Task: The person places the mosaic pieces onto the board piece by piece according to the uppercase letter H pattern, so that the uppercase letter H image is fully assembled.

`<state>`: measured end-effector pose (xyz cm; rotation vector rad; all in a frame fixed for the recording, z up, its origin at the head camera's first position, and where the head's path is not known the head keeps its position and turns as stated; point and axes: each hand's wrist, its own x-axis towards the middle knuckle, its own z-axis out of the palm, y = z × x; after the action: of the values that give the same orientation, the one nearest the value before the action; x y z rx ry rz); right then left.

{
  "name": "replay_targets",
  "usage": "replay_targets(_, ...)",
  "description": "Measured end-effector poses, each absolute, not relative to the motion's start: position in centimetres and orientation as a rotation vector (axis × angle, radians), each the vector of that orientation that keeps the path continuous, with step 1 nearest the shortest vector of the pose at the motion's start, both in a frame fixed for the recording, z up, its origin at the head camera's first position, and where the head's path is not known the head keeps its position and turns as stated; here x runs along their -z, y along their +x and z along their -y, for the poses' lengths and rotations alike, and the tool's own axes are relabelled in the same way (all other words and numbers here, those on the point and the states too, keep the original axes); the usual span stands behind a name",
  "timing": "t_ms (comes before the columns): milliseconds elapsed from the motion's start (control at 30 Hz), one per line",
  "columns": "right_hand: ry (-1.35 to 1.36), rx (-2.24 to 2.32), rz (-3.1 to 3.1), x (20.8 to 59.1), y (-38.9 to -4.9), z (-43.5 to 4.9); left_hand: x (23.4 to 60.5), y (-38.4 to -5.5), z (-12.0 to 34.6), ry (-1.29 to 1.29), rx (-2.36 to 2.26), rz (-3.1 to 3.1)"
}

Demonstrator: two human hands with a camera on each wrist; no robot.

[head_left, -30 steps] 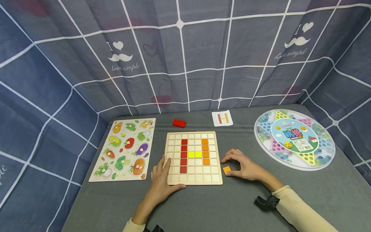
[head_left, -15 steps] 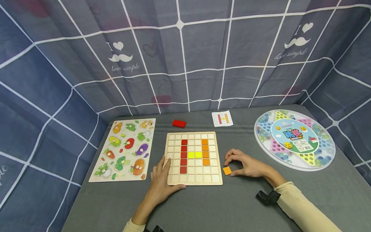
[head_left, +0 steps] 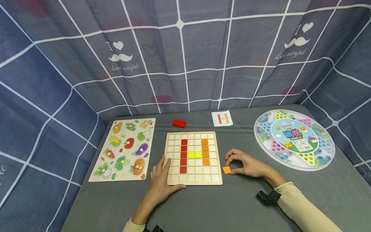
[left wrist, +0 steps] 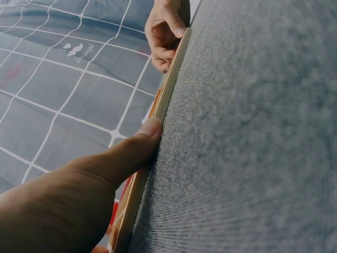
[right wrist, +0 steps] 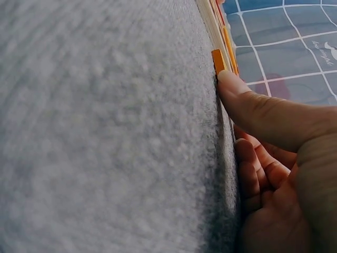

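A square wooden grid board (head_left: pixel 214 178) lies on the table, with a column of red squares (head_left: pixel 184 154), two yellow squares (head_left: pixel 195 154) and a column of orange squares (head_left: pixel 205 154) on it. My left hand (head_left: pixel 160 183) rests at the board's lower left corner, fingers extended along the left side and thumb along the near edge (left wrist: pixel 139 182). Just right of the board, a loose orange square tile (head_left: pixel 226 170) lies at the fingertips of my right hand (head_left: pixel 244 165). The right thumb touches the tile (right wrist: pixel 218 60) and the forefinger curls to its far side; that fingertip's contact is partly hidden.
Behind the board lie a red block (head_left: pixel 179 123) and a white pattern card (head_left: pixel 222 118). A vegetable puzzle board (head_left: pixel 121 149) is on the left. On the right sits a round Chinese checkers set (head_left: pixel 295 138). A grid-patterned curtain (head_left: pixel 203 58) encloses the table.
The right hand has drawn slightly right, away from the board's edge, and the orange tile has turned a little beside its fingertips. The left hand and the board have stayed put.
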<state>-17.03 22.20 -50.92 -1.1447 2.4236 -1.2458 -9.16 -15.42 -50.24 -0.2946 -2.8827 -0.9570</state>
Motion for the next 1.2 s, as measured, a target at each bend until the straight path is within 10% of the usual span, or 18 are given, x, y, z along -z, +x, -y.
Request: replay_targets(1200, -1.082, 1.386, -2.526, 51.4, -16.6, -20.9, 50.4, -9.1, 15.5, -0.344, 0.921, 2.845)
